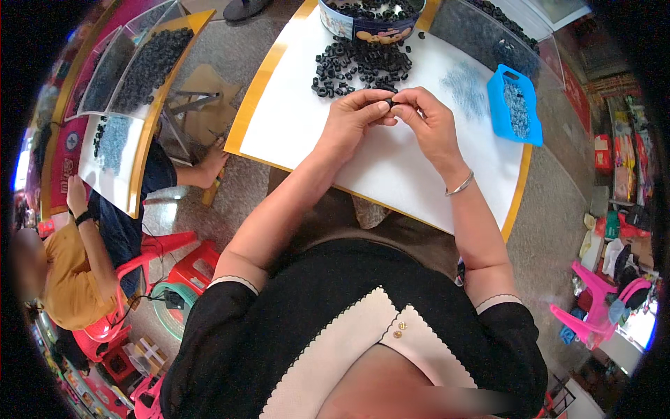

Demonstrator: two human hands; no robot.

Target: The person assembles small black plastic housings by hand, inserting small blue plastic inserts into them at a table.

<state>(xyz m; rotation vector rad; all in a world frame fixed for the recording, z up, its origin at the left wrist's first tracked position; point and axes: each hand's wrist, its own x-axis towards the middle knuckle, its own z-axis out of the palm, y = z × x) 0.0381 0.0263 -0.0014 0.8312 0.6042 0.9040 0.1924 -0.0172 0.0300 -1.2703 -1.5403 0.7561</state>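
Note:
Over the white table top (412,164), my left hand (354,120) and my right hand (429,124) meet at the fingertips. A small black cylindrical plastic piece (390,103) shows between them, pinched by thumb and fingers of both hands. Its details are mostly covered by the fingertips. Just beyond my hands lies a loose pile of similar black pieces (359,61). To the right, small clear bits (466,87) are scattered on the white surface. More of these bits fill a blue plastic tray (497,105) at the table's right edge.
A round tin (372,30) with black pieces stands at the far edge. Behind the blue tray is a clear bin (481,43). On the left, another person (80,279) sits at a second table (87,157). Red stools (195,265) and a pink chair (593,304) stand on the floor.

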